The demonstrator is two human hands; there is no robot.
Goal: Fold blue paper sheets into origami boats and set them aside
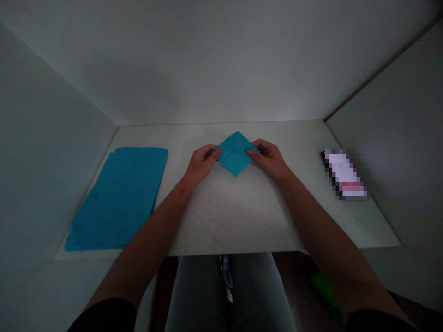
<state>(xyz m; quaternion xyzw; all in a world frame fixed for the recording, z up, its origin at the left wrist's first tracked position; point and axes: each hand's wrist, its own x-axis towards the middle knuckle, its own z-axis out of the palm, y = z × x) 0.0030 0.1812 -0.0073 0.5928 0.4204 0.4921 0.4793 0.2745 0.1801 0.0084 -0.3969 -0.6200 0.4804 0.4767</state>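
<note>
Over at the left of the frame, a flat, rectangular sheet of bright blue paper (117,198) lies on the white speckled tabletop (235,216), its near edge close to the tabletop's front edge and well apart from the person's hands. Moving right, the person's bare left hand (202,162) comes in from the lower left, its grip pressed together on the left corner of a folded blue paper diamond (235,154). That diamond sits near the far edge of the tabletop, around the middle of the frame, lying flat with one point aimed away from the person and one toward them, with creases showing across its face. Directly below, past the tabletop's front edge, are the person's legs in pale grey trousers (228,290). The bare right hand (268,159) mirrors the left, its grip closed on the diamond's right corner. Low at the right, a green object (325,293) shows beneath the forearm, mostly hidden. At the far right of the tabletop lies a dark-edged rectangular object (344,175), too pixelated to identify.
</note>
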